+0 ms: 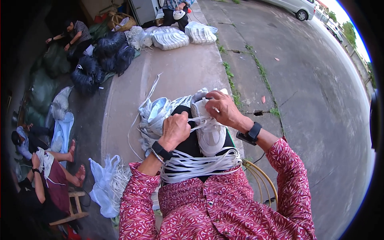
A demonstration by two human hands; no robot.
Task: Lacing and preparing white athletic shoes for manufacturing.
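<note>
A white sneaker [212, 138] lies on my lap, its toe toward me. My left hand [176, 130] is closed in a fist around a white shoelace [196, 119], drawn taut to the left of the shoe. My right hand [224, 109] bends over the sneaker's lacing area, thumb and fingers pinched at the lace; its fingertips are partly hidden. Across my thighs, nearer my body, rests a loose bundle of white laces [200, 166]. Left of my knees is a heap of white and pale blue shoe parts with laces [154, 116].
A clear plastic bag [105, 180] of laces sits at my left. Rows of white shoes [170, 39] and black bags [110, 46] stand farther off. Several people work nearby, one beside a wooden stool [72, 208]. A yellow hooped basket [262, 176] is at my right.
</note>
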